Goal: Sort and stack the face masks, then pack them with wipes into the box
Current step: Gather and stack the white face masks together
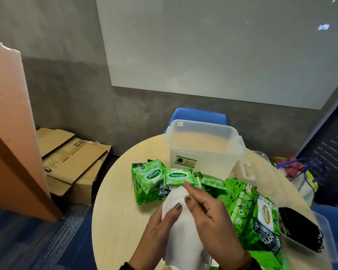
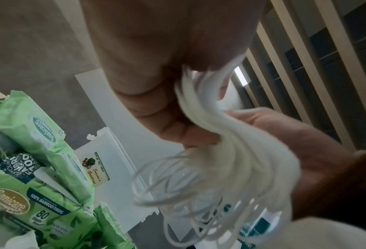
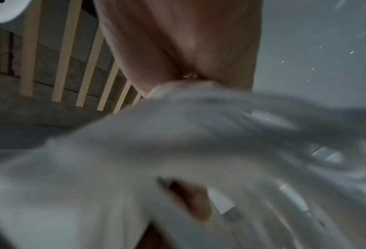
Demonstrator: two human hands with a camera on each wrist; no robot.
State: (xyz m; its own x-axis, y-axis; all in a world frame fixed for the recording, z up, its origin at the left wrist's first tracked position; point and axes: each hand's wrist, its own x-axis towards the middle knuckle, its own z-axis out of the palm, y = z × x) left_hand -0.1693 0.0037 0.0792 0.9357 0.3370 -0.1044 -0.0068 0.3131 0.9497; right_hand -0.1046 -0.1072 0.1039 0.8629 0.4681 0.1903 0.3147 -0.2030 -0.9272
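Observation:
I hold a stack of white face masks [image 1: 180, 228] upright over the near part of the round table [image 1: 115, 211]. My left hand [image 1: 163, 218] grips its left side with the thumb on the front. My right hand [image 1: 203, 208] grips the right side, index finger at the top edge. In the left wrist view the white masks [image 2: 237, 148] show edge-on, ear loops hanging. The right wrist view shows the white masks [image 3: 177, 151] only as a blur. The clear plastic box [image 1: 201, 151] stands open and looks empty at the far side. Green wipe packs [image 1: 150, 175] lie in front of it, and a large pack [image 1: 248, 209] lies to the right.
Black masks [image 1: 302, 230] lie in a clear tray [image 1: 328, 236] at the table's right edge. The box lid [image 1: 249, 169] lies right of the box. A blue chair [image 1: 199, 114] stands behind the table. Flattened cardboard [image 1: 72, 160] lies on the floor left, and a bag [image 1: 297, 172] sits right.

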